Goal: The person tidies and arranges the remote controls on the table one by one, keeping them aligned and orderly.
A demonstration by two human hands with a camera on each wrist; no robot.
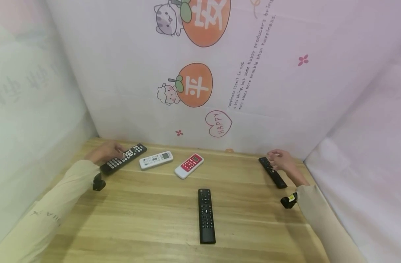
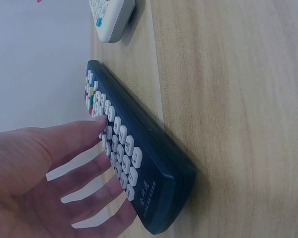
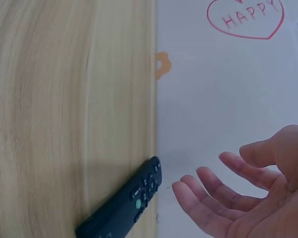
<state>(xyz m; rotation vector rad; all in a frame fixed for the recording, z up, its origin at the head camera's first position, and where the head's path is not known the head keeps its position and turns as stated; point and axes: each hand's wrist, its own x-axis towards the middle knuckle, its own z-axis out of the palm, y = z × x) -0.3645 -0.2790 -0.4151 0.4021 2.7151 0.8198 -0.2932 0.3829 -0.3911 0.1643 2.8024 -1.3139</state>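
Note:
At the back left, my left hand [image 1: 109, 151] grips a long black remote control [image 1: 128, 155] with white buttons. The left wrist view shows the thumb on the buttons of this remote [image 2: 121, 144] and the other fingers along its far edge, their tips hidden. My right hand [image 1: 280, 160] hovers by a slimmer black remote control [image 1: 275, 175] at the back right. Seen from the right wrist, that hand [image 3: 253, 193] has loosely bent fingers apart from the remote [image 3: 124, 201], with nothing in them.
Between the hands lie a white remote [image 1: 156, 160] and a white remote with a red face [image 1: 189, 166]. Another black remote [image 1: 206, 215] lies nearer the front of the wooden table [image 1: 147, 215]. White printed cloth [image 1: 263, 120] rises behind and at both sides.

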